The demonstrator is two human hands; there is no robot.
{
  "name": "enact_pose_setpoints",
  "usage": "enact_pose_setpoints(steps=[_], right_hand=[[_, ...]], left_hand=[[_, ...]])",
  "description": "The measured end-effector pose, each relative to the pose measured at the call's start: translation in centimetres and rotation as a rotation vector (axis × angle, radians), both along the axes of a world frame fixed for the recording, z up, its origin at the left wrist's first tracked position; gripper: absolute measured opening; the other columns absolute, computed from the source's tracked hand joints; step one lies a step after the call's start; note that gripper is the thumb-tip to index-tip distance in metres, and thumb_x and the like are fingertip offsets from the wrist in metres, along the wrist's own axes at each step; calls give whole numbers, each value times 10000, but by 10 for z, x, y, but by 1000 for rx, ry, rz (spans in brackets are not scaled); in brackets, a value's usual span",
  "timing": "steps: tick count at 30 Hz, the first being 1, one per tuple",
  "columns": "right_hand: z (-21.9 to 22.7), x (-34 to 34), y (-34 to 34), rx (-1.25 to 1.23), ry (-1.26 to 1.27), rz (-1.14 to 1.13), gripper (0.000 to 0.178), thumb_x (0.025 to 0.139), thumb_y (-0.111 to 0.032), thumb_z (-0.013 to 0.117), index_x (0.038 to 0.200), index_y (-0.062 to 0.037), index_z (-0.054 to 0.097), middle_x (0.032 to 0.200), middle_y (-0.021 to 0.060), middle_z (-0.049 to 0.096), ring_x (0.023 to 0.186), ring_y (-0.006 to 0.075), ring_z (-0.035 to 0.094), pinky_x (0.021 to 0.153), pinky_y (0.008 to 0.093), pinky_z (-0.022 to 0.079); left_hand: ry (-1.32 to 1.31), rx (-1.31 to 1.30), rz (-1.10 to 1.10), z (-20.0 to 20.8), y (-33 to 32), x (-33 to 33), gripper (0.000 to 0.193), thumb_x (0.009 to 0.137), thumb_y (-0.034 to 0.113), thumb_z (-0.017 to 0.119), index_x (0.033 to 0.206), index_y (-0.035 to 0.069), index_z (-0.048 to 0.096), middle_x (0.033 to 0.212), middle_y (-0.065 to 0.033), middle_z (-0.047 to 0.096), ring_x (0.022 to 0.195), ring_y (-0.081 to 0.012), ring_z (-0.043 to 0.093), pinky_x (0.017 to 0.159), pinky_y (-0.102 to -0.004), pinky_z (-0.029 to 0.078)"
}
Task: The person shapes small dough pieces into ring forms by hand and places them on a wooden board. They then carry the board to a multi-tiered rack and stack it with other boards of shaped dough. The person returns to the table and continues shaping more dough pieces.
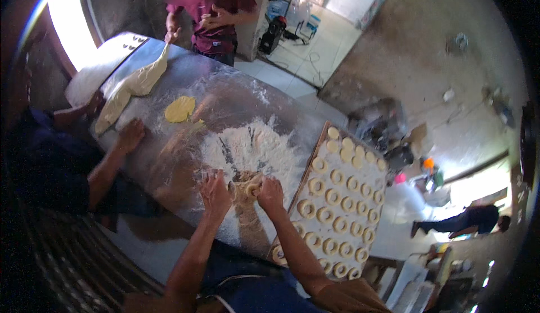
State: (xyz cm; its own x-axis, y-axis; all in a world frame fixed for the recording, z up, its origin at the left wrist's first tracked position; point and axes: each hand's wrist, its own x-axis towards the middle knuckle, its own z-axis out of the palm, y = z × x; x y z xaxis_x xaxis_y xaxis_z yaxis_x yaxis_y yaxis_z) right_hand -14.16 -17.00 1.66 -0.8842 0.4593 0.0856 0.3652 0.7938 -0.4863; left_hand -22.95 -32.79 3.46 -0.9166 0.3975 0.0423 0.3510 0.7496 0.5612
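Observation:
My left hand [215, 193] and my right hand [271, 194] are low over a wide patch of white flour [259, 144] on the metal table. A pale dough ring [252, 190] shows at the fingers of my right hand, which are bent against it. The fingers of my left hand are curled, and a narrow curved edge shows beside its thumb; what that is I cannot make out. Between my hands the table's brown surface shows through the flour. On my right lies a tray [306, 172] with rows of dough rings and a few plain dough discs [347, 151].
A co-worker's arm [107, 169] rests on the table at left, near a long dough sheet [135, 83]. A person in a maroon shirt [216, 17] across the table holds its far end. A yellow dough piece [180, 110] lies mid-table. Someone else [469, 221] stands far right.

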Motion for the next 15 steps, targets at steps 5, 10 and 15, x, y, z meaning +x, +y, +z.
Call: enact_pose_setpoints(steps=[5,10,15], right_hand=[[-17,3,3,-8,-22,6,239,774,-254,642,821,-32,568,808,193,600,852,401,570,790,478,447],[-36,12,-8,-99,172,-116,145,724,-119,709,752,-29,599,721,138,638,668,277,629,644,396,484],[-54,34,-8,-702,448,-127,161,688,29,630,717,-47,491,639,-12,474,577,100,432,544,258,418]], left_hand=[[8,-246,-130,-14,24,1,460,814,252,635,1234,89,541,1355,-194,465,1331,-346,358,1087,-590,201],[181,-213,29,-41,54,28,263,773,232,597,990,88,633,1046,-150,610,1091,-304,535,963,-607,337],[346,-177,78,-47,55,5,309,843,207,555,1126,98,615,1095,-130,615,1135,-287,532,938,-615,382]])
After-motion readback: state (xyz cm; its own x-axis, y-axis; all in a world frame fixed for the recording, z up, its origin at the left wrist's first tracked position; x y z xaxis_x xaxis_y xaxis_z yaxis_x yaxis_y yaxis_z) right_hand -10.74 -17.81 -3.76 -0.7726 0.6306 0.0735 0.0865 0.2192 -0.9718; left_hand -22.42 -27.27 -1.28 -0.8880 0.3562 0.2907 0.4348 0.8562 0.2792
